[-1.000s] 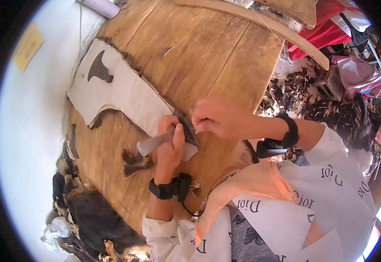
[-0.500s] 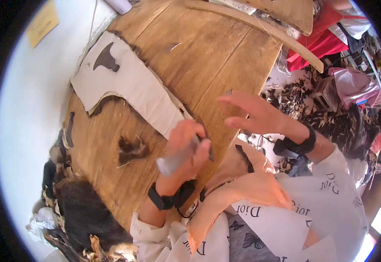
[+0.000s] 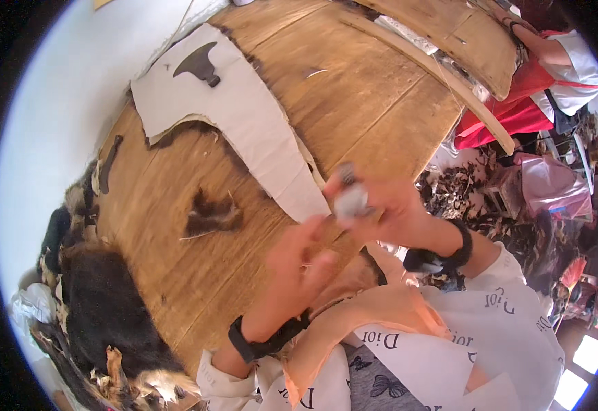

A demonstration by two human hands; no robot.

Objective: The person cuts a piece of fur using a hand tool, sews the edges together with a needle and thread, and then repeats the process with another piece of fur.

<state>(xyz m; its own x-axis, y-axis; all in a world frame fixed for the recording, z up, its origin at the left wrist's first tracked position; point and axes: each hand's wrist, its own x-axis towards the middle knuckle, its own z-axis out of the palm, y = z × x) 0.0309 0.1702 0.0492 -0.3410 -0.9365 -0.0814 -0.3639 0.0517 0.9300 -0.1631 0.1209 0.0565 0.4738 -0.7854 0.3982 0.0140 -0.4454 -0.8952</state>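
Note:
Blurred by motion, my right hand (image 3: pixel 398 209) is closed around a small grey-white object (image 3: pixel 351 201) whose kind I cannot make out. A dark ring or thimble (image 3: pixel 345 172) sits on one of its fingers. Close by at the lower left, my left hand (image 3: pixel 292 267) has its fingers bent and apart from the thumb, with nothing seen in it. Just beyond both hands lies the narrow end of a white shaped panel (image 3: pixel 251 130) with dark fur showing along its edges. On its wide end rests a dark crescent-shaped metal blade (image 3: pixel 199 65) with a short stub.
The wooden table (image 3: pixel 360 130) carries a brown fur scrap (image 3: pixel 213 214) and a dark strip (image 3: pixel 111 164) at left. Black fur pelts (image 3: pixel 110 308) lie at lower left. A long curved wooden strip (image 3: pixel 443 75) crosses the far right. Another person (image 3: pixel 559 68) is beyond it.
The grey object, held in my left hand before, is now in my right hand. My right hand has closed and moved down-left; my left hand has loosened. The view has shifted.

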